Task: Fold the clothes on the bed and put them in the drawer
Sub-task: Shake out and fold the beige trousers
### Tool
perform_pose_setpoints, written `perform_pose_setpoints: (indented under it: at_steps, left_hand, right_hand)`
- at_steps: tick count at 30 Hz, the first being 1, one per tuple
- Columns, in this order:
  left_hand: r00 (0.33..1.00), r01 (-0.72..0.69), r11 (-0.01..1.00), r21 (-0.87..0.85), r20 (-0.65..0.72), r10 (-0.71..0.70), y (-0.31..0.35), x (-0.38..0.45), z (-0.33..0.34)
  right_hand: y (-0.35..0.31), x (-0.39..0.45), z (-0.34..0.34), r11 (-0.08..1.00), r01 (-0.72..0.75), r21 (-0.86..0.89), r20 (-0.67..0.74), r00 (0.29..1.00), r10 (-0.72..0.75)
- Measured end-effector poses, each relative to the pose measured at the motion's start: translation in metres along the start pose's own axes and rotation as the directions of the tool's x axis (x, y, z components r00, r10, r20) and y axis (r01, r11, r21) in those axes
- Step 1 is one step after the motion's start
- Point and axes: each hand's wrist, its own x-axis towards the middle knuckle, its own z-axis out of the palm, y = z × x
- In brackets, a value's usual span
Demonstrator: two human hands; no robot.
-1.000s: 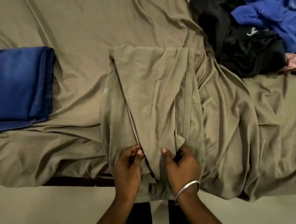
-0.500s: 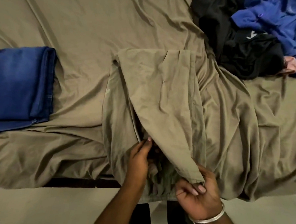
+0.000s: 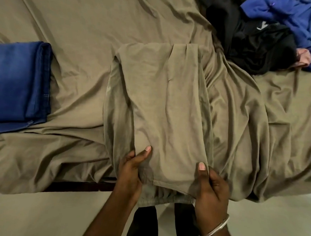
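Head view, looking down on a bed [image 3: 84, 24] covered by a wrinkled olive-brown sheet. At centre lies a pair of olive-brown trousers [image 3: 161, 100], nearly the same colour as the sheet, folded lengthwise with the fold running away from the viewer; its gathered elastic waistband [image 3: 165, 198] hangs just over the near edge of the bed. The left hand [image 3: 132, 174] pinches the near left corner of the upper layer, thumb on top of the cloth and the remaining fingers curled beneath it. The right hand [image 3: 210, 189] pinches the near right corner in the same way, thumb flat on the fabric, fingers hidden under the fold; a silver bangle [image 3: 215, 231] circles its wrist. The two hands are apart, with the upper layer stretched between them. To the left, well apart from the trousers, a folded pair of blue jeans [image 3: 17, 85] rests on the sheet. At the far right corner lies an unfolded heap: a black garment [image 3: 254, 41] with a small white mark, a bright blue garment [image 3: 291, 16] partly over it, and a pink piece of cloth [image 3: 304, 58] at their right edge. Pale floor [image 3: 38, 216] shows below the bed edge.
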Motion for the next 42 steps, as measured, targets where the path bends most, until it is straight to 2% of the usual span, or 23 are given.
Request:
perform_pose_setpoints:
  at_steps: [4,6,9,11,13,15,17,19,21,22,24,26,28,32,35,37,39,40,41,42]
  left_hand:
    - [1.000,-0.011,0.999,0.049,0.004,0.010,0.001,-0.004,-0.016]
    - [0.995,-0.027,0.976,0.214,-0.092,0.048,-0.001,-0.003,-0.023]
    - [0.933,-0.152,0.810,0.566,-0.188,0.307,-0.008,-0.002,-0.034]
    - [0.892,-0.216,0.701,0.680,-0.154,0.424,-0.012,-0.004,-0.036]
    - [0.884,-0.268,0.648,0.713,-0.085,0.459,-0.014,-0.006,-0.034]
    - [0.906,-0.290,0.669,0.684,-0.029,0.422,-0.012,-0.004,-0.027]
    - [0.938,-0.260,0.737,0.624,-0.018,0.347,-0.007,-0.002,-0.020]
    - [0.970,-0.183,0.824,0.536,-0.035,0.239,0.003,-0.003,-0.013]
    - [0.985,-0.132,0.860,0.493,-0.029,0.168,0.015,-0.006,-0.010]
    - [0.988,-0.118,0.859,0.499,-0.031,0.154,0.019,-0.010,-0.009]
    - [0.987,-0.120,0.855,0.504,-0.033,0.158,0.022,-0.023,-0.015]
    - [0.989,-0.098,0.849,0.519,-0.045,0.142,0.016,-0.038,-0.027]
    - [0.989,-0.089,0.824,0.560,-0.052,0.142,0.003,-0.055,-0.040]
    - [0.983,-0.022,0.760,0.649,-0.125,0.135,-0.047,-0.068,-0.076]
    - [0.977,0.036,0.667,0.744,-0.165,0.132,-0.087,-0.057,-0.101]
    - [0.967,0.066,0.642,0.764,-0.207,0.147,-0.104,-0.044,-0.114]
    - [0.942,0.093,0.585,0.805,-0.261,0.209,-0.108,-0.038,-0.118]
    - [0.914,0.094,0.547,0.832,-0.290,0.284,-0.105,-0.038,-0.118]
    - [0.869,0.056,0.473,0.879,-0.276,0.410,-0.102,-0.037,-0.118]
    - [0.811,-0.008,0.359,0.933,-0.204,0.548,-0.096,-0.036,-0.115]
  right_hand:
    - [0.021,0.005,-0.008,0.996,0.027,-0.089,-0.010,1.000,-0.028]
    - [0.030,0.008,-0.014,0.981,0.016,-0.193,-0.020,1.000,-0.020]
    - [0.042,0.020,-0.021,0.884,0.056,-0.464,0.033,0.998,-0.046]
    - [0.046,0.029,-0.020,0.841,0.049,-0.539,0.049,0.998,-0.027]
    - [0.043,0.037,-0.013,0.848,0.043,-0.529,0.076,0.997,-0.004]
    - [0.036,0.042,-0.006,0.829,0.052,-0.556,0.101,0.995,0.005]
    - [0.033,0.050,-0.002,0.803,0.014,-0.596,0.095,0.994,0.053]
    - [0.031,0.058,0.000,0.811,-0.100,-0.576,0.086,0.979,0.183]
    - [0.024,0.058,0.001,0.851,-0.193,-0.489,0.128,0.949,0.288]
    - [0.019,0.054,0.000,0.885,-0.185,-0.428,0.156,0.949,0.274]
    - [0.007,0.037,-0.004,0.953,-0.044,-0.301,0.249,0.961,0.123]
    - [-0.001,0.013,-0.013,0.985,0.049,-0.167,0.344,0.939,0.012]
    - [0.008,-0.004,-0.028,0.989,0.018,-0.149,0.381,0.923,0.041]
    - [0.058,-0.019,-0.064,0.943,-0.086,-0.321,0.437,0.870,0.228]
    - [0.093,-0.017,-0.079,0.864,-0.094,-0.495,0.405,0.855,0.325]
    - [0.110,-0.011,-0.081,0.773,-0.047,-0.633,0.362,0.865,0.348]
    - [0.111,-0.006,-0.076,0.627,0.023,-0.779,0.257,0.923,0.286]
    - [0.106,-0.006,-0.073,0.560,0.090,-0.824,0.208,0.966,0.151]
    - [0.100,-0.004,-0.070,0.517,0.201,-0.832,0.205,0.977,-0.048]
    - [0.091,-0.003,-0.065,0.491,0.329,-0.807,0.236,0.941,-0.243]
